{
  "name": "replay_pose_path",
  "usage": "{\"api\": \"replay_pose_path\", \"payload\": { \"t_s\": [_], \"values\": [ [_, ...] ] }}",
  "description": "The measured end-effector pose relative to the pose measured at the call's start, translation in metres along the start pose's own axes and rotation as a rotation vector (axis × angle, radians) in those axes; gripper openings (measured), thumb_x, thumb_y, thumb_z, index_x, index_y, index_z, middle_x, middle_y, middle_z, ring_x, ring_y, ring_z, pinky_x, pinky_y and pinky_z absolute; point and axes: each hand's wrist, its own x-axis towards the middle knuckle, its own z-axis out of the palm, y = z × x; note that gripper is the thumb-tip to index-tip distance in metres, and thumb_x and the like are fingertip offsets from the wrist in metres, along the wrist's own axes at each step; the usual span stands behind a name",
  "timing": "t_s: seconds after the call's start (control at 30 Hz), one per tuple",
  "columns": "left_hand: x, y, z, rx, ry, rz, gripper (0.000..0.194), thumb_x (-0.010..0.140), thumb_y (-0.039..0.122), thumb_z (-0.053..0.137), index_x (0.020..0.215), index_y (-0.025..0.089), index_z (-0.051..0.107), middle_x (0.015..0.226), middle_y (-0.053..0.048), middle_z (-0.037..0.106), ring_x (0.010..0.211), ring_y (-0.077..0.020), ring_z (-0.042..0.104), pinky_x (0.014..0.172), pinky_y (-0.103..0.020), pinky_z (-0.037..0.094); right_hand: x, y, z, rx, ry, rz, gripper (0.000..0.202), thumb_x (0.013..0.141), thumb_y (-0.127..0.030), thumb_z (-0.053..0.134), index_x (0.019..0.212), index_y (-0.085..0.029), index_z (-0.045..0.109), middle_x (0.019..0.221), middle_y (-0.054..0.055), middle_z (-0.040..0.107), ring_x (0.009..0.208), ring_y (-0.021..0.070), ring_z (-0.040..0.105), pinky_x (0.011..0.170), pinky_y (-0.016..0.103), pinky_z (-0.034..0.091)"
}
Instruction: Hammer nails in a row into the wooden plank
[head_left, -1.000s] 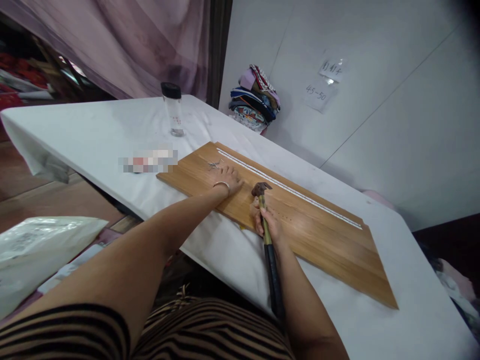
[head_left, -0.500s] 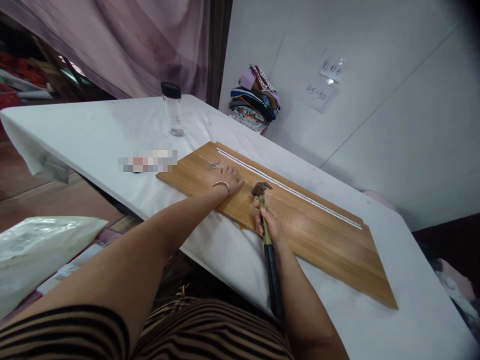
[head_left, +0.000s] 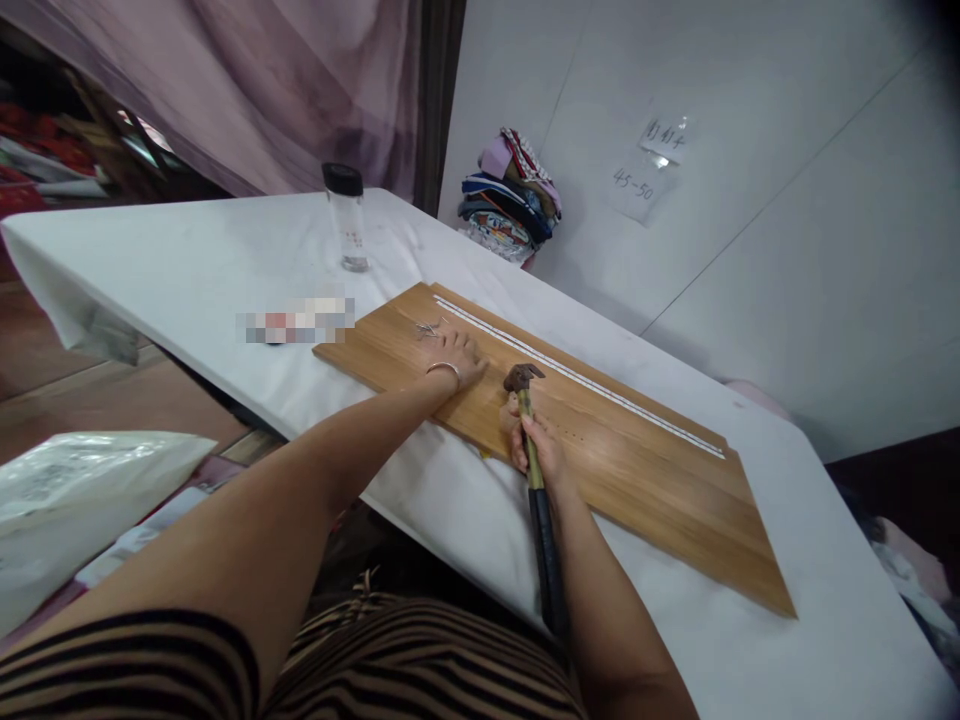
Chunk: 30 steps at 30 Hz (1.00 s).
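My right hand (head_left: 541, 447) is wrapped round a claw hammer (head_left: 534, 470), high on the handle just below the rusty head. Its black grip runs back along my forearm. Resting on the wooden board (head_left: 660, 500), my left hand (head_left: 459, 358) lies with its fingers stretched out; a bracelet circles the wrist. Several loose nails (head_left: 429, 328) lie on the board just beyond the left fingers. A row of small dark dots (head_left: 571, 434) marks the wood right of the hammer head. Along the far side of the board runs a white strip (head_left: 577, 375).
A white-covered table (head_left: 187, 260) carries the board. Left of it stand a clear bottle with a black lid (head_left: 346, 220) and a blurred-out item (head_left: 296, 320). Folded clothes (head_left: 510, 195) are stacked by the wall at the back. A white plastic bag (head_left: 82, 500) is at lower left.
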Motion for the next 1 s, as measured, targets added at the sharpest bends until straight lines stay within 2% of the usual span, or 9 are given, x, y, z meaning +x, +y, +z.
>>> {"api": "replay_pose_path", "payload": {
  "t_s": [0.43, 0.67, 0.83, 1.0],
  "values": [
    [-0.0006, -0.0003, -0.0004, -0.011, -0.005, 0.000, 0.057, 0.101, 0.049, 0.045, 0.143, 0.017, 0.066, 0.159, -0.018, 0.058, 0.150, -0.0359, 0.044, 0.123, -0.049, 0.032, -0.0006, -0.0017, 0.0000, -0.001, -0.017, 0.020, 0.049, 0.078, -0.059, 0.081, 0.104, -0.022, 0.061, 0.055, -0.011, 0.059, 0.030, 0.0063, 0.039, 0.030, 0.019, 0.030],
    [-0.0025, 0.0004, -0.0044, -0.020, -0.022, 0.005, 0.059, 0.102, 0.050, 0.043, 0.144, 0.015, 0.065, 0.159, -0.019, 0.057, 0.151, -0.0364, 0.044, 0.124, -0.050, 0.031, -0.0006, -0.0017, 0.0009, 0.000, 0.002, 0.028, 0.057, 0.073, -0.064, 0.084, 0.104, -0.022, 0.061, 0.054, -0.011, 0.060, 0.028, 0.0063, 0.038, 0.029, 0.019, 0.031],
    [-0.0033, 0.0018, -0.0062, -0.007, -0.022, 0.003, 0.059, 0.102, 0.049, 0.041, 0.143, 0.013, 0.065, 0.159, -0.020, 0.056, 0.150, -0.0364, 0.044, 0.123, -0.049, 0.031, 0.0004, -0.0003, -0.0005, 0.008, 0.005, 0.018, 0.055, 0.075, -0.062, 0.083, 0.105, -0.022, 0.061, 0.055, -0.012, 0.059, 0.029, 0.0063, 0.040, 0.030, 0.019, 0.030],
    [-0.0024, 0.0013, -0.0046, 0.006, -0.016, 0.006, 0.056, 0.101, 0.048, 0.042, 0.141, 0.016, 0.066, 0.157, -0.018, 0.058, 0.149, -0.0357, 0.045, 0.122, -0.049, 0.033, 0.0010, 0.0002, -0.0002, -0.003, -0.001, 0.019, 0.054, 0.074, -0.062, 0.083, 0.103, -0.022, 0.061, 0.055, -0.012, 0.059, 0.029, 0.0064, 0.039, 0.029, 0.019, 0.030]
  ]
}}
